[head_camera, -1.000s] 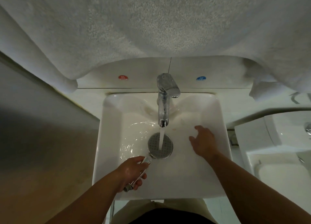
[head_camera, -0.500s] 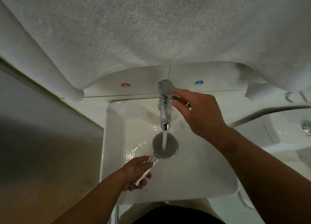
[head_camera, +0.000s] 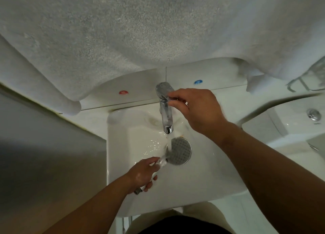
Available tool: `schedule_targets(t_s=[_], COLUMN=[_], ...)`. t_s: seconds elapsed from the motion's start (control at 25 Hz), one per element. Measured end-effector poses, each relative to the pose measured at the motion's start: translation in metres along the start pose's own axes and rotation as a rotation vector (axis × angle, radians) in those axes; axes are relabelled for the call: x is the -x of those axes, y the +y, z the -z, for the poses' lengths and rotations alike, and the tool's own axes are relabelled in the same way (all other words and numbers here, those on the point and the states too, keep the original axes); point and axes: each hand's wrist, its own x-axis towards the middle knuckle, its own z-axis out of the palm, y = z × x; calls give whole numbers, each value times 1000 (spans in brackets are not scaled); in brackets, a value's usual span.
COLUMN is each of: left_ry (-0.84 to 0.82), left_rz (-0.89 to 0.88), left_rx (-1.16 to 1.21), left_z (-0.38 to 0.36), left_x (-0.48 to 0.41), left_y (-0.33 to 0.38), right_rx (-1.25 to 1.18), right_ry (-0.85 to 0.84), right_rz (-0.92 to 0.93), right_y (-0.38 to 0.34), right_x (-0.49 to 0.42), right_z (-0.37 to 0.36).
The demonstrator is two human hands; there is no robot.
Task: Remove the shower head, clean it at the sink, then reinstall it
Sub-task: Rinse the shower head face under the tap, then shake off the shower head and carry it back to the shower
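Shower head (head_camera: pixel 181 152), partly hidden by left hand (head_camera: pixel 140 174)

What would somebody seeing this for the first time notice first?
The eye goes to the middle of the white sink, where water runs from the chrome faucet onto the left edge of the round shower head, which lies face up with its handle gripped by the left hand. Just above, the right hand pinches the faucet's lever. A big white towel hangs across the whole top of the view.
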Motion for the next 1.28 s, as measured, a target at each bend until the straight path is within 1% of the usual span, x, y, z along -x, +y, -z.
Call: schedule_targets(t_s=[0.12, 0.24, 0.32, 0.4, 0.44, 0.48, 0.52, 0.56, 0.6, 0.64, 0.68, 0.72, 0.76, 0.84, 0.92, 0.96, 1.04, 1.12, 1.2, 1.28], left_ry=[-1, 2, -1, 11, 24, 32, 44, 65, 100, 143, 187, 228, 263, 338, 408, 441, 483, 488, 454, 424], left_rz=[-13, -39, -56, -87, -115, -149, -191, -239, -300, -374, -450, -518, -571, -632, -641, -648, -642, -555, -458, -451], left_rx=[-26, -41, -38, -66, -95, -134, -171, -197, -235, -295, -359, -395, -403, -382, -352, -342, -320, -348, -407, -477], left_z=[1, 2, 2, 4, 5, 5, 5, 4, 2, -1, -4, -10, -17, -28, -34, -35, -38, -47, -57, -68], left_x=[0, 2, 4, 4, 4, 4, 5, 8, 13, 18, 22, 28, 34, 46, 58, 63, 69, 68, 61, 57], left_y=[3, 5, 5, 2, 0, -2, -3, -4, -3, -2, -1, 3, 10, 26, 44, 52, 59, 60, 55, 53], right_rx=[-17, -26, 1, -15, -51, -82, -103, -163, -317, -548, -757, -896, -942, -943, -846, -764, -567, -409, -317, -172], right_ry=[127, 200, 193, 110, 69, 51, 21, -62, -183, -289, -366, -383, -374, -365, -425, -473, -545, -565, -634, -617], right_rz=[-34, -82, -80, -139, -207, -315, -470, -649, -818, -943, -1001, -975, -899, -674, -398, -290, -142, -87, -138, -119], right_y=[1, 9, 13, 12, 13, 19, 27, 35, 40, 43, 47, 48, 50, 55, 59, 59, 57, 60, 64, 64], right_x=[18, 45, 55, 61, 68, 81, 96, 109, 121, 129, 135, 136, 134, 127, 120, 118, 121, 129, 140, 144], right_z=[-18, -36, -42, -44, -45, -48, -50, -49, -47, -44, -41, -34, -23, 5, 40, 57, 72, 66, 44, 28])
